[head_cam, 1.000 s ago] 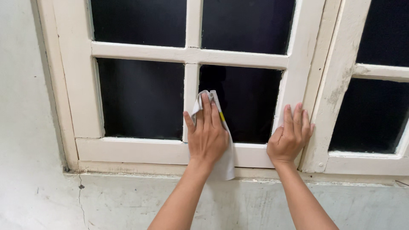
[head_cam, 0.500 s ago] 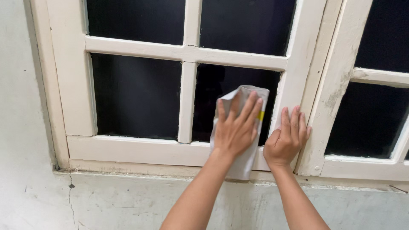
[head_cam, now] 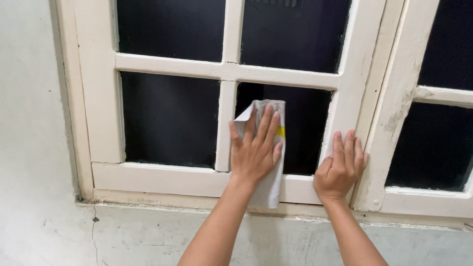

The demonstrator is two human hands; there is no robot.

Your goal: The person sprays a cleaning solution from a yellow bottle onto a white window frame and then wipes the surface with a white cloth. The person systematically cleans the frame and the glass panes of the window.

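Both hands are flat against a cream wooden window frame (head_cam: 221,71). Left hand (head_cam: 253,150), fingers spread, presses a folded grey cloth with a yellow stripe (head_cam: 270,148) onto the dark lower pane (head_cam: 305,128). Right hand (head_cam: 341,165), empty and open, rests just beside it on the frame's upright stile (head_cam: 352,88).

- The left hand (head_cam: 253,150) is raised, palm flat forward, fingers spread and pointing up, forearm rising from below.
- The right hand (head_cam: 340,167) is also raised, palm flat, fingers together, thumb out left, forearm angling up.
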